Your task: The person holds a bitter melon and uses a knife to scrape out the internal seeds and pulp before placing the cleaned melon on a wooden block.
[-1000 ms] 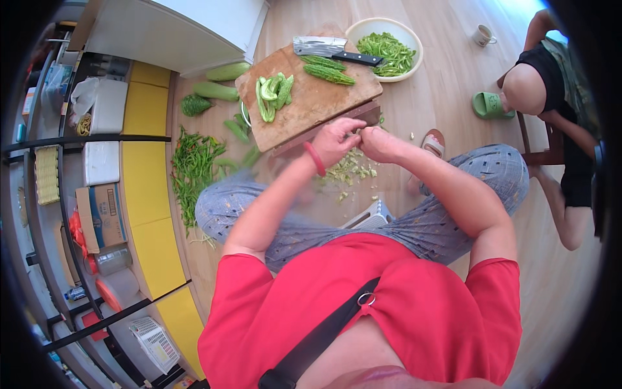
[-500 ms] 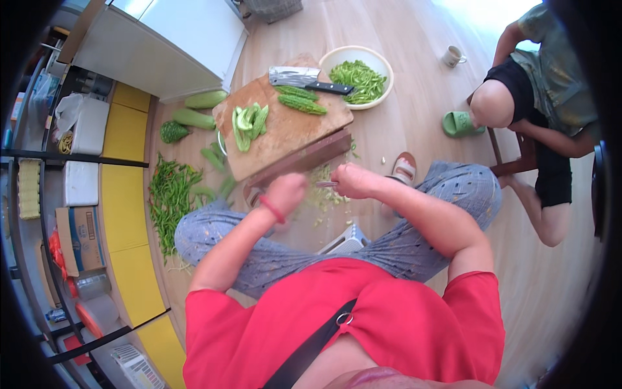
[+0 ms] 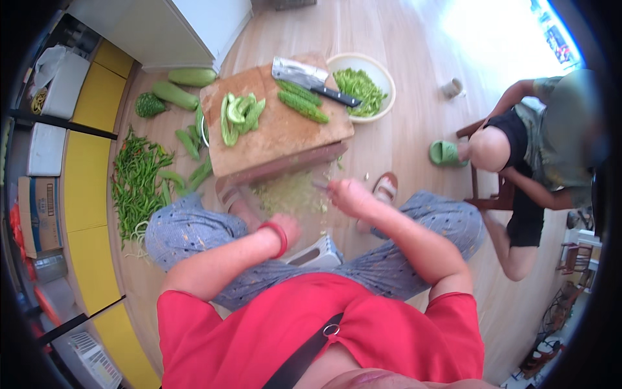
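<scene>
Since half a second ago, the person's left hand (image 3: 287, 228) has drawn back from near the chopping board (image 3: 278, 146) toward the lap, widening the gap between the two hands. Its fingers look curled, but blur and angle hide the palm, so I cannot tell whether it holds anything. Closed around a thin grey utensil (image 3: 319, 185), the right hand (image 3: 350, 196) is above the floor near the right sandal (image 3: 387, 186), just beside the pale scraps (image 3: 285, 193).

Only a short part of the utensil shows beyond the fingers, too blurred to name more exactly. It looks slim and stiff, probably light, and perhaps slippery if wet; the end already inside the right fist seems the sensible place to hold it. Its long axis lies nearly crosswise to the person, the free tip pointing left and slightly away from the body, toward the space above the scraps.

On the board, well apart from both hands, lie hollowed bitter melon pieces (image 3: 234, 118), whole-looking bitter melons (image 3: 304, 107) and a cleaver (image 3: 290, 70) whose black handle points right and toward the person. Just beyond the board's right corner, a white bowl (image 3: 391, 84) holds green slices.
</scene>
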`<state>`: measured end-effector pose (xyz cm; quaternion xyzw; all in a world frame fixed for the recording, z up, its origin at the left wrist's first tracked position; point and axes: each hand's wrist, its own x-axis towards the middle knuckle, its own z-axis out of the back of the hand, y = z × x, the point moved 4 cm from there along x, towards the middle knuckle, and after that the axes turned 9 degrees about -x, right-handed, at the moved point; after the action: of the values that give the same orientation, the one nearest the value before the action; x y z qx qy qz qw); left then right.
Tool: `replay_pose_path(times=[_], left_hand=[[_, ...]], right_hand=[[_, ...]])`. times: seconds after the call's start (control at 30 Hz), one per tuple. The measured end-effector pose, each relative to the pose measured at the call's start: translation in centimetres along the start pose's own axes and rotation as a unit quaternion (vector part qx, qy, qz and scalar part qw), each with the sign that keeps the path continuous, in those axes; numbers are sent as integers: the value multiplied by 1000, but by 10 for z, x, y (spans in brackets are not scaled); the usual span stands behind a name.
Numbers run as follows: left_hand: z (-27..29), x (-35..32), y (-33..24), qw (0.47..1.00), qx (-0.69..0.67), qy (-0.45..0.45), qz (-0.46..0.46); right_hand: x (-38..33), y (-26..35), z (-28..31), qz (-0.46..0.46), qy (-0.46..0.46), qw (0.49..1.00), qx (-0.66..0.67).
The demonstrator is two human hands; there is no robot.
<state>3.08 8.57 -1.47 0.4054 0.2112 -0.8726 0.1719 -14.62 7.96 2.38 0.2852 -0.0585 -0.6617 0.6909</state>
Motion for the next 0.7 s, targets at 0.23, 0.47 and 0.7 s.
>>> replay_pose_path(times=[0.23, 0.47, 0.7], left_hand=[[20, -14, -46, 988, 33, -66, -133], [41, -23, -41, 982, 54, -93, -157], [56, -29, -30, 981, 51, -99, -160]], right_hand=[[-23, 26, 19, 69, 96, 987, -106], [-36, 28, 33, 96, 54, 990, -88], [-36, 23, 38, 102, 9, 995, -19]])
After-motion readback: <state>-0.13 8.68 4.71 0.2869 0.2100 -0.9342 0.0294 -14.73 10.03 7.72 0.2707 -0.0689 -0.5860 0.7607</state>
